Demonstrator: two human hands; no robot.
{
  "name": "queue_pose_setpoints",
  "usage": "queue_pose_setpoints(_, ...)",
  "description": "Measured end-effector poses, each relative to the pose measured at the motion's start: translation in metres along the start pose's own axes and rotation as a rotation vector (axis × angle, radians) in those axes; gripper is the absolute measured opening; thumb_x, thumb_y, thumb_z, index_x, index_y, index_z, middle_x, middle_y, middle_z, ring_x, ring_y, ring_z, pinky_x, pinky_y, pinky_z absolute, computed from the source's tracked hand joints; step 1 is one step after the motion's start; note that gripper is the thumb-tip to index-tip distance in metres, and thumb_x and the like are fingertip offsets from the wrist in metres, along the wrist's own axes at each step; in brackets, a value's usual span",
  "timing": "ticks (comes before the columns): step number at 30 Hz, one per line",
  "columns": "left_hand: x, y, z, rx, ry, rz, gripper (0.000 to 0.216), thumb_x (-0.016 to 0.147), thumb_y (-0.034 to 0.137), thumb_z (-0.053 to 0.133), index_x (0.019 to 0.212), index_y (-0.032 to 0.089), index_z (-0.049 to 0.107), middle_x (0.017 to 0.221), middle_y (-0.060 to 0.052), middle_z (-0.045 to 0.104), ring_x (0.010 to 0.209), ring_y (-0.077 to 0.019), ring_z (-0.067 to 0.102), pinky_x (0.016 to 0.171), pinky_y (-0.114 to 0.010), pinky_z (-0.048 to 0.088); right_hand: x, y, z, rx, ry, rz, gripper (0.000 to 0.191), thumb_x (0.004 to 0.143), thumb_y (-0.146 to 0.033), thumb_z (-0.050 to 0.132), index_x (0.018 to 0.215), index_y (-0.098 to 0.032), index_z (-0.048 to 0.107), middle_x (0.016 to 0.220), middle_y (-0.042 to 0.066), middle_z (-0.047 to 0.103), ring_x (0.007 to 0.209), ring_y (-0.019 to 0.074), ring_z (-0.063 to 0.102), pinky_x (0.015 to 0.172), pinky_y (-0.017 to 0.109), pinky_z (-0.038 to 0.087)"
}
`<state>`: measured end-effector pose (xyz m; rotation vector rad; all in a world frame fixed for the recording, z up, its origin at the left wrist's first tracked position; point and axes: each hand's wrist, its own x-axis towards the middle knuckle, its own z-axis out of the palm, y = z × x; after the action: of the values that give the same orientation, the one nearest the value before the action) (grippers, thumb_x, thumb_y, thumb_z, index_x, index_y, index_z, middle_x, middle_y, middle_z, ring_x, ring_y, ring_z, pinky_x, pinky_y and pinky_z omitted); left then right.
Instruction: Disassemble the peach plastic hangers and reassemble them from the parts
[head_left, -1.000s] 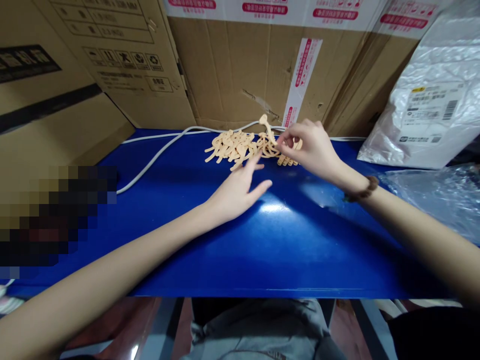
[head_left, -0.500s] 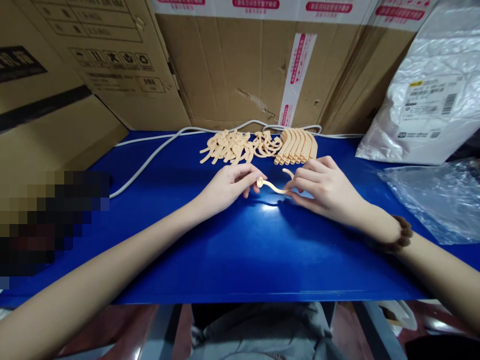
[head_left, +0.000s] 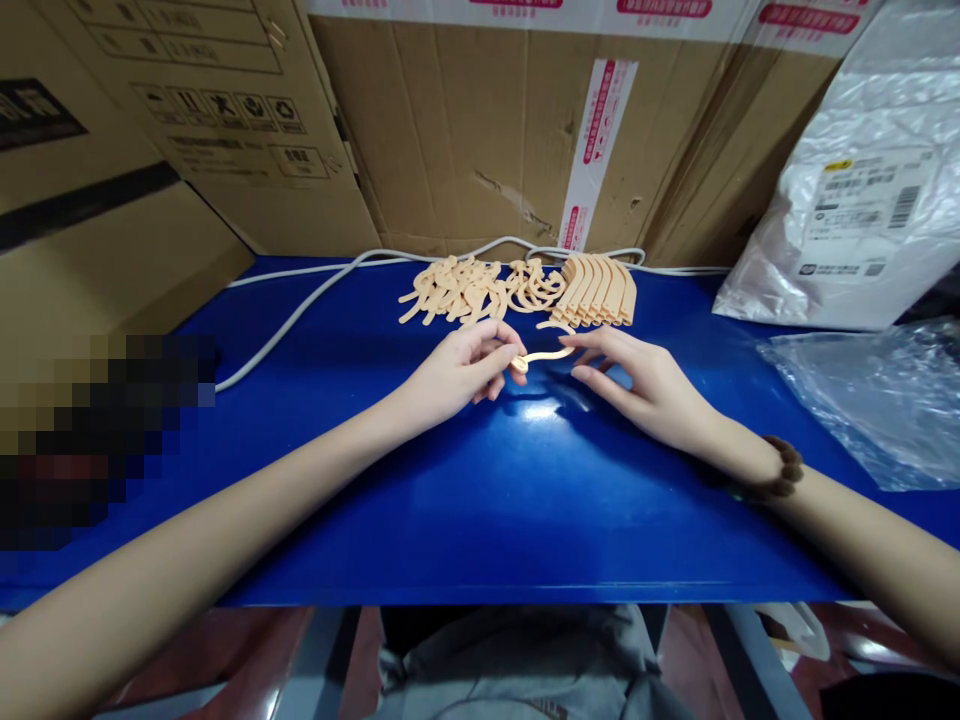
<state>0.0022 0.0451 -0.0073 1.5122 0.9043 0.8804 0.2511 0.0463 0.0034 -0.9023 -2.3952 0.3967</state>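
On the blue tabletop (head_left: pixel 480 500), the left hand (head_left: pixel 457 375) pinches the rounded end of a thin peach plastic strip (head_left: pixel 544 356) in a closed grip. The strip's long axis runs nearly level, left to right, its far end curling up toward the right hand (head_left: pixel 645 385), whose grip is loosely open, fingertips just touching that end. Beyond lie a loose pile of strips (head_left: pixel 457 290), a neat stack (head_left: pixel 596 292), a white cable (head_left: pixel 300 310) and cardboard boxes (head_left: pixel 487 130).
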Motion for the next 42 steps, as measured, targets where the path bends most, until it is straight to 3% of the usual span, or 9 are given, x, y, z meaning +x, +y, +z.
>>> queue_pose_setpoints(7,-0.01,0.004,0.009,0.143,-0.123,0.067,0.011,0.094,0.027,0.057,0.097,0.017,0.054,0.083,0.001,0.065,0.057,-0.0052,0.053,0.052,-0.017,0.039,0.001,0.001,0.003,0.096,0.002,0.045,0.035,0.102,-0.034,0.053,0.133,-0.023,0.063,0.125,0.007,0.068,0.11,0.0218,0.065,0.093,0.035,0.051)
queue_pose_setpoints(11,-0.015,0.003,0.012,0.4,-0.154,0.152,0.011,0.094,0.027,0.062,0.098,0.018,0.059,0.069,0.007,0.056,0.055,-0.0052,0.05,0.053,-0.018,0.036,0.001,-0.001,0.004,0.25,0.009,0.121,0.03,0.099,-0.037,0.057,0.126,-0.025,0.065,0.123,0.006,0.068,0.11,0.022,0.065,0.093,0.036,0.052)
queue_pose_setpoints(17,-0.021,-0.003,0.017,0.604,-0.134,0.42,0.005,0.097,0.022,0.06,0.102,0.019,0.061,0.084,0.005,0.064,0.063,-0.0043,0.054,0.061,-0.018,0.038,0.005,-0.007,0.008,0.695,0.066,0.387,0.034,0.086,-0.047,0.073,0.105,-0.023,0.057,0.083,-0.001,0.068,0.073,0.0149,0.065,0.066,0.027,0.052)
queue_pose_setpoints(22,-0.022,-0.006,0.021,0.634,-0.129,0.491,0.011,0.099,0.022,0.058,0.109,0.021,0.056,0.096,0.003,0.069,0.066,-0.0049,0.058,0.061,-0.018,0.041,0.007,-0.01,0.006,0.603,-0.118,0.367,0.036,0.092,-0.054,0.062,0.084,-0.019,0.067,0.08,0.001,0.067,0.075,0.0149,0.06,0.073,0.028,0.048)
queue_pose_setpoints(25,-0.021,-0.006,0.02,0.62,-0.088,0.441,0.019,0.097,0.022,0.056,0.114,0.021,0.047,0.095,0.002,0.069,0.063,-0.0057,0.059,0.058,-0.019,0.042,0.007,-0.003,0.0,0.485,0.034,0.337,0.036,0.097,-0.053,0.056,0.086,-0.02,0.067,0.087,0.003,0.069,0.082,0.0186,0.062,0.08,0.032,0.048)
queue_pose_setpoints(28,-0.021,-0.005,0.018,0.655,-0.015,0.427,0.014,0.096,0.02,0.051,0.108,0.021,0.044,0.092,0.002,0.068,0.061,-0.0065,0.06,0.057,-0.019,0.042,0.007,0.018,-0.012,0.172,0.186,0.258,0.037,0.102,-0.053,0.045,0.097,-0.023,0.066,0.097,0.006,0.068,0.096,0.0242,0.062,0.089,0.039,0.047)
queue_pose_setpoints(33,-0.019,-0.006,0.016,0.771,-0.009,0.494,0.02,0.096,0.02,0.049,0.115,0.021,0.044,0.095,0.0,0.071,0.066,-0.0087,0.064,0.064,-0.021,0.047,0.009,0.059,-0.029,-0.265,0.182,0.181,0.05,0.102,-0.062,0.03,0.091,-0.026,0.062,0.092,0.009,0.065,0.098,0.0294,0.062,0.092,0.05,0.046)
queue_pose_setpoints(38,-0.02,-0.007,0.017,0.839,0.003,0.536,0.025,0.097,0.021,0.048,0.122,0.02,0.045,0.093,0.001,0.071,0.068,-0.0094,0.065,0.064,-0.021,0.047,0.01,0.06,-0.028,-0.244,0.173,0.157,0.05,0.103,-0.059,0.03,0.096,-0.024,0.065,0.101,0.009,0.07,0.116,0.032,0.06,0.113,0.061,0.029)
queue_pose_setpoints(42,-0.021,-0.006,0.017,0.839,0.044,0.546,0.028,0.096,0.019,0.05,0.124,0.019,0.047,0.091,0.002,0.071,0.069,-0.0091,0.065,0.061,-0.02,0.045,0.008,0.042,-0.03,-0.003,0.368,0.166,0.04,0.105,-0.05,0.037,0.09,-0.024,0.063,0.089,0.005,0.072,0.091,0.0246,0.067,0.093,0.045,0.048)
